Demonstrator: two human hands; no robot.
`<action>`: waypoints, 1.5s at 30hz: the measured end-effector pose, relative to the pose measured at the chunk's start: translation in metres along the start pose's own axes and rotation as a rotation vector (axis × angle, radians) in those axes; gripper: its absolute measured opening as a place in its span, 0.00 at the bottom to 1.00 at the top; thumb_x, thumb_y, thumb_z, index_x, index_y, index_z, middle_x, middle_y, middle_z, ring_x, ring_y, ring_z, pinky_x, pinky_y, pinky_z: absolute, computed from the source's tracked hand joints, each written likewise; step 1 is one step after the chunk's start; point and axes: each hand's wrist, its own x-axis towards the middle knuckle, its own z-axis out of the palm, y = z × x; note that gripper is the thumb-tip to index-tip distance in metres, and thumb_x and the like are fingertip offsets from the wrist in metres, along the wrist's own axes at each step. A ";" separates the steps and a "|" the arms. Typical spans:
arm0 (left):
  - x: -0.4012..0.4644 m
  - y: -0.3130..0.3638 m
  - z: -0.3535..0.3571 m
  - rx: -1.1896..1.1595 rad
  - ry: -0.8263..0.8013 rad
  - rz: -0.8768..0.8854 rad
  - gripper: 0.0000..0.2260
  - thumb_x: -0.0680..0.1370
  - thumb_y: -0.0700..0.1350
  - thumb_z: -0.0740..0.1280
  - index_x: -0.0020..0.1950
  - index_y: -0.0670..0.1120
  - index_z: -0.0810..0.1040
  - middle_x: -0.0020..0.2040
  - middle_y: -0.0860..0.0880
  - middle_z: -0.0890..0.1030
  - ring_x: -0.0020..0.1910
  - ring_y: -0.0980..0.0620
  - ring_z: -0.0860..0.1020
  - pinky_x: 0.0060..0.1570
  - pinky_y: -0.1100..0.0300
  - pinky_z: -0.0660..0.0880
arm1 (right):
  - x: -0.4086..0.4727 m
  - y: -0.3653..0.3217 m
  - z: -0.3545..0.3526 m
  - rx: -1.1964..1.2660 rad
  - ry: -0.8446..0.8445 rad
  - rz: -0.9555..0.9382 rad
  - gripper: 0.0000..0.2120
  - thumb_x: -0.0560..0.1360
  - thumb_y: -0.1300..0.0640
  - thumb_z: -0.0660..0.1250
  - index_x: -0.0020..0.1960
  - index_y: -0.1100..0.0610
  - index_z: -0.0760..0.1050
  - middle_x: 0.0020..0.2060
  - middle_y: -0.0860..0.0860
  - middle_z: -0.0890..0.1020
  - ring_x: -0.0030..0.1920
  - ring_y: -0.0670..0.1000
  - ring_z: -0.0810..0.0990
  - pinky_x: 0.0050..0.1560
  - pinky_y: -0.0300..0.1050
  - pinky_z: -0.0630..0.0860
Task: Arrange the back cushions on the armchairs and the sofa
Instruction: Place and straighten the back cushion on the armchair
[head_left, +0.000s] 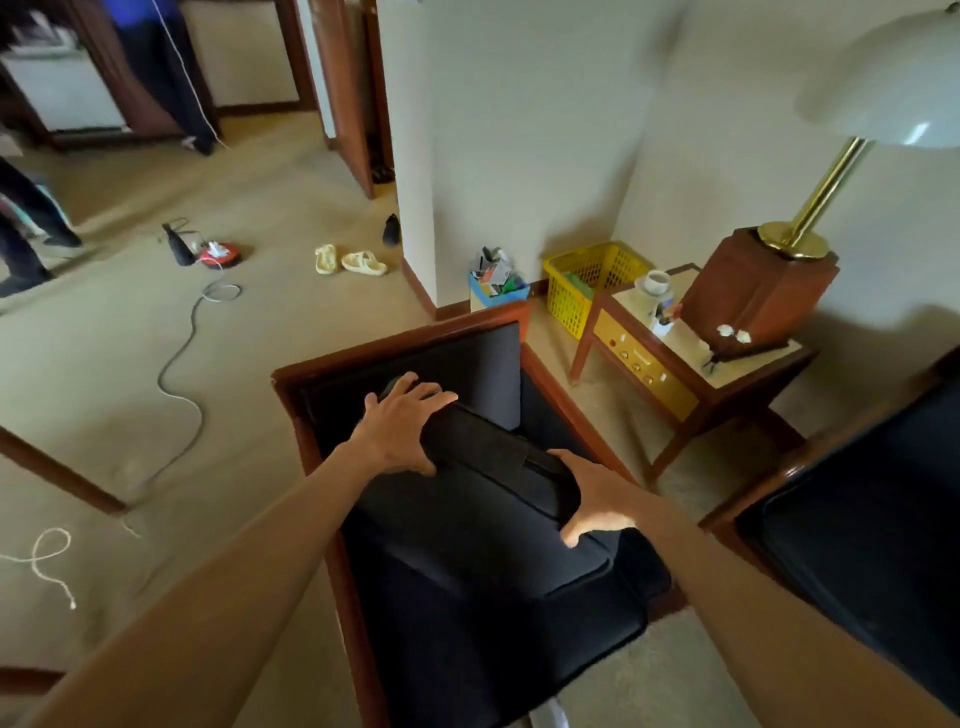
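On the far left, a cable (179, 358) snakes over the carpet, and yellow slippers (350, 260) lie near the wall. Next comes the armchair (311, 379) with its brown wood frame. A dark back cushion (467, 483) leans in it, tipped over the seat and not yet flat against the chair back. The left hand (400, 431) lies on the cushion's top left corner, fingers spread wide and straight, pressing down. The right hand (597, 499) grips the cushion's right edge, fingers curled round it and thumb in front. The cushion looks soft and thick, fairly light, and its cloth is not slippery. I think the edges and corners are the best places to hold it. Further right stands a small surface (691, 358) with a lamp (810, 208), then a second armchair (857, 519)
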 end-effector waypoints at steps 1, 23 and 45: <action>0.008 0.006 -0.002 -0.006 0.003 -0.028 0.47 0.65 0.55 0.78 0.78 0.56 0.55 0.79 0.52 0.57 0.79 0.44 0.47 0.67 0.28 0.56 | 0.008 0.007 -0.013 -0.020 -0.046 -0.012 0.56 0.56 0.47 0.80 0.75 0.39 0.51 0.61 0.45 0.72 0.60 0.53 0.75 0.58 0.52 0.77; 0.045 0.055 0.063 -0.666 0.071 -0.209 0.51 0.63 0.44 0.79 0.79 0.53 0.52 0.72 0.47 0.70 0.70 0.46 0.69 0.71 0.47 0.65 | 0.058 0.019 -0.088 0.053 0.061 -0.157 0.61 0.55 0.34 0.80 0.78 0.51 0.51 0.71 0.55 0.69 0.70 0.57 0.71 0.69 0.52 0.69; 0.071 0.077 0.027 -0.057 -0.017 -0.143 0.36 0.65 0.47 0.74 0.70 0.59 0.64 0.66 0.55 0.71 0.60 0.48 0.67 0.54 0.48 0.65 | 0.030 0.023 -0.048 0.315 0.448 -0.303 0.40 0.53 0.45 0.82 0.57 0.47 0.64 0.48 0.40 0.73 0.48 0.42 0.74 0.46 0.35 0.72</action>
